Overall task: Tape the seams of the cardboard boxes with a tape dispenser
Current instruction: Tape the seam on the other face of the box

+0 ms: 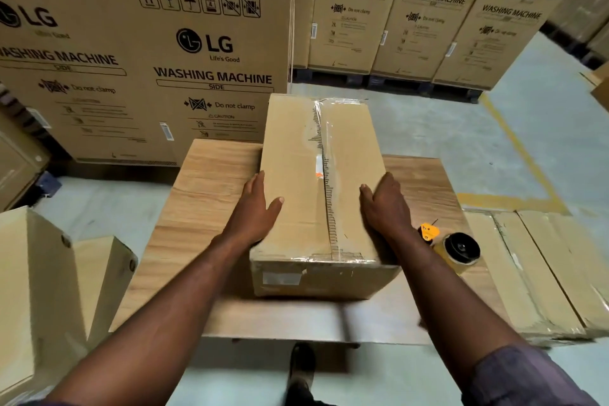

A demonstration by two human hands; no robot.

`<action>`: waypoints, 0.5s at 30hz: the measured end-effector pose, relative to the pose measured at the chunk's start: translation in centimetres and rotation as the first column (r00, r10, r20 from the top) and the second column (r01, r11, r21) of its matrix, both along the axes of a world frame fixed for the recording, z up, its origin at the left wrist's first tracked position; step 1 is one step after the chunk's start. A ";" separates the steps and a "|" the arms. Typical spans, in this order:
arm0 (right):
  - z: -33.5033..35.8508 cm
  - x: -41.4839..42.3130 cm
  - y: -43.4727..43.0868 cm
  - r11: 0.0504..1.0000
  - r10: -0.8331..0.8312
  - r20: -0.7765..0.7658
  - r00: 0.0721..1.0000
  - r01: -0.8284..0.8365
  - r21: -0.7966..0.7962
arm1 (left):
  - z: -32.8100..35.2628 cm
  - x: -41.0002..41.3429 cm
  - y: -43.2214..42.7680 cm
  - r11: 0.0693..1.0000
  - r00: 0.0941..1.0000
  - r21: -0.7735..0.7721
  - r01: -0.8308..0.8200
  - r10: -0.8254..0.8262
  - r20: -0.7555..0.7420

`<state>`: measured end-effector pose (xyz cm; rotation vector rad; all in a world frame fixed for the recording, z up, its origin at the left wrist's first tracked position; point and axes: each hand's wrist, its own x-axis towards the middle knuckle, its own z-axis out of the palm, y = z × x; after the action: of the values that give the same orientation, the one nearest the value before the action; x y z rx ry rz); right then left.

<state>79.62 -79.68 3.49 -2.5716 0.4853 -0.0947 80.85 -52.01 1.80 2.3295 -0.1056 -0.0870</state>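
Cardboard box point(293, 148) sits long-ways in the middle of the wooden bench point(197, 208), near end towards the person. Starting far left: two pale small boxes point(49, 273) stand on the floor beside the bench, and behind them rises a big washing machine carton point(148, 69). Moving in, the left hand point(253, 208) is on the box's left edge, fingers point(255, 183) straight down the side, thumb lying on top, nothing clenched. Down the centre, clear tape point(329, 155) covers the top seam end to end. Across now to the right hand point(385, 204), flat on the top at the right edge, fingers point(387, 183) straight and relaxed too. Just beside that wrist, the tape dispenser point(451, 245) lies on the bench, untouched, orange piece showing. Far right, taped cartons point(543, 267) lie flat next to the bench.
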 end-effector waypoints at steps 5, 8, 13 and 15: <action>0.1 5.6 -1.0 1.000 0.023 -0.060 0.998 -0.023 0.012 | 0.7 4.7 -1.9 0.998 0.998 -0.024 -0.057 0.056 -0.039; 0.0 8.8 -1.6 0.999 0.028 -0.100 0.995 -0.024 0.042 | 0.9 7.8 -2.6 0.996 0.994 -0.024 -0.088 0.086 -0.062; 0.1 12.6 -2.9 0.985 0.002 -0.136 0.991 0.021 0.173 | 0.9 12.0 -2.8 0.996 0.991 0.019 -0.081 0.083 -0.104; 0.0 13.4 -3.1 0.980 -0.001 -0.131 0.991 0.027 0.195 | 0.8 13.2 -2.8 0.997 0.990 0.013 -0.082 0.083 -0.117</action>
<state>93.07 -82.78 3.53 -2.3900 0.5332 0.1117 94.05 -54.84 2.60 2.3277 0.0502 -0.1834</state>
